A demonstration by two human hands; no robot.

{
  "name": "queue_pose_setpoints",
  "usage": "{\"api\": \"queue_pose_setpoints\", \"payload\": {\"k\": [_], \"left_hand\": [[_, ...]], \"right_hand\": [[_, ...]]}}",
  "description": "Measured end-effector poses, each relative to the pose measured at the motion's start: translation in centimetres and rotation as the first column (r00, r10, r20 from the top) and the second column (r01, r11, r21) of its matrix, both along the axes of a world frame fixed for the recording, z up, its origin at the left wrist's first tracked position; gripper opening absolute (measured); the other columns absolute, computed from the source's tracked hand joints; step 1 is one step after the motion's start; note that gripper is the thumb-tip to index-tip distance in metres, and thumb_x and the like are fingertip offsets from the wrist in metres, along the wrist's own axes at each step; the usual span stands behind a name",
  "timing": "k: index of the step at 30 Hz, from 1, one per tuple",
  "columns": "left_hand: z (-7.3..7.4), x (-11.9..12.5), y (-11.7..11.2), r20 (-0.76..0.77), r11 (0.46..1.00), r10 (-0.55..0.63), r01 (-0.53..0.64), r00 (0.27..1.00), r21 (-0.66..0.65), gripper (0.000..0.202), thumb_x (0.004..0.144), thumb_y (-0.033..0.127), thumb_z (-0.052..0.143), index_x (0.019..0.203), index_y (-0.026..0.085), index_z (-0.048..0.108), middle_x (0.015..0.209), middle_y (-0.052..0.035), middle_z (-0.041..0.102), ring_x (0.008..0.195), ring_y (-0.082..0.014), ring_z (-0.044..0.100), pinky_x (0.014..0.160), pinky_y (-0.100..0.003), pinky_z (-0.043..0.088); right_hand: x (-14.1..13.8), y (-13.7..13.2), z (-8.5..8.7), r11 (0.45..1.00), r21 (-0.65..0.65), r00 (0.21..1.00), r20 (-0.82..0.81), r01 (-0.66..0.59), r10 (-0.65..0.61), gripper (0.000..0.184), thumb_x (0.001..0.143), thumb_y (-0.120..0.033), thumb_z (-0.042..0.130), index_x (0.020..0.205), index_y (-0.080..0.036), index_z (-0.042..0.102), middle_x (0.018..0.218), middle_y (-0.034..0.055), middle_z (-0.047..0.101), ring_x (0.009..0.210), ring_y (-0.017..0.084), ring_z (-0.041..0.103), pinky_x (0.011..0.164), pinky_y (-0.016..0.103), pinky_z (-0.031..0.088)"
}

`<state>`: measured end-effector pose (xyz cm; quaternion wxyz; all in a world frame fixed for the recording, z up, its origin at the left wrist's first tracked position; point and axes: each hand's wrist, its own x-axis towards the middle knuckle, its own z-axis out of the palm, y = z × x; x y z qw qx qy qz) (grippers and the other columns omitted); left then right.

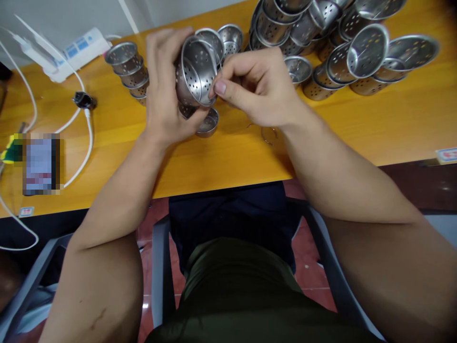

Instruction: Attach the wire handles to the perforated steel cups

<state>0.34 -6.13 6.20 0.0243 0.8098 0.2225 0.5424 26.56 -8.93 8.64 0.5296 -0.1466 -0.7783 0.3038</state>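
Forearms reach up from the table's [357, 128] near edge. Left hand [162, 95] is wrapped around a perforated steel cup [195, 71], held on its side above the table's middle, mouth turned toward the right hand [257, 85]. Right thumb and forefinger are closed in a narrow pinch on a thin wire [219, 59] at the cup's rim. Second cup [210, 125] lies on the wood just below. Short stack [129, 71] stands left of the hands. Large pile [339, 43] fills the far right corner. Power strip [69, 50] and cable [87, 143] lie toward the left edge.
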Motion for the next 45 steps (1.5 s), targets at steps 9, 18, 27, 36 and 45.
{"api": "queue_pose_setpoints", "payload": {"k": [9, 18, 27, 36, 45], "left_hand": [[3.4, -0.7, -3.3, -0.157, 0.994, 0.101, -0.092, 0.982, 0.063, 0.068, 0.125, 0.073, 0.094, 0.181, 0.048, 0.066, 0.17, -0.0161, 0.073, 0.164, -0.052, 0.068, 0.147, -0.078, 0.053], [3.5, -1.0, -3.0, -0.21, 0.979, 0.141, -0.105, 0.967, 0.175, 0.075, 0.126, 0.058, 0.1, 0.187, 0.043, 0.058, 0.169, -0.0161, 0.072, 0.16, -0.0483, 0.068, 0.14, -0.07, 0.058], [3.5, -0.9, -3.3, -0.21, 0.977, 0.164, -0.129, 0.964, 0.171, 0.073, 0.128, 0.053, 0.097, 0.188, 0.048, 0.055, 0.17, -0.0155, 0.072, 0.161, -0.049, 0.068, 0.14, -0.073, 0.058], [3.2, -1.0, -3.3, -0.236, 0.969, 0.206, -0.165, 0.95, 0.182, 0.073, 0.13, 0.054, 0.092, 0.19, 0.049, 0.05, 0.173, -0.0144, 0.07, 0.162, -0.0499, 0.068, 0.14, -0.076, 0.059], [3.0, -0.8, -3.4, -0.279, 0.959, 0.241, -0.184, 0.929, 0.214, 0.067, 0.131, 0.045, 0.087, 0.187, 0.038, 0.05, 0.171, -0.0186, 0.07, 0.161, -0.0479, 0.071, 0.139, -0.075, 0.061]], "right_hand": [[-1.1, -1.0, 0.3, 0.998, -0.05, 0.993, -0.112, -0.028, 0.022, 0.06, 0.125, -0.074, 0.097, 0.094, -0.025, 0.084, 0.078, -0.0026, 0.062, 0.071, 0.018, 0.051, 0.074, 0.039, 0.044], [-0.7, -0.7, 0.3, 0.998, -0.058, 0.998, -0.067, -0.015, 0.011, 0.055, 0.124, -0.073, 0.095, 0.093, -0.029, 0.082, 0.073, -0.0033, 0.06, 0.06, 0.019, 0.048, 0.06, 0.04, 0.038], [-1.0, -0.1, -0.4, 0.995, -0.062, 0.985, -0.155, -0.084, 0.073, 0.042, 0.121, -0.061, 0.104, 0.099, -0.026, 0.094, 0.071, -0.005, 0.067, 0.053, 0.014, 0.05, 0.056, 0.034, 0.037], [-0.4, -0.5, 0.2, 0.984, -0.137, 0.989, -0.112, -0.116, 0.101, 0.045, 0.121, -0.059, 0.108, 0.101, -0.021, 0.094, 0.072, -0.0016, 0.075, 0.058, 0.013, 0.061, 0.06, 0.033, 0.044], [-0.8, 0.1, -0.6, 0.972, -0.164, 0.977, -0.157, -0.167, 0.142, 0.05, 0.12, -0.064, 0.108, 0.1, -0.021, 0.094, 0.078, 0.0019, 0.084, 0.066, 0.014, 0.076, 0.068, 0.027, 0.061]]}}
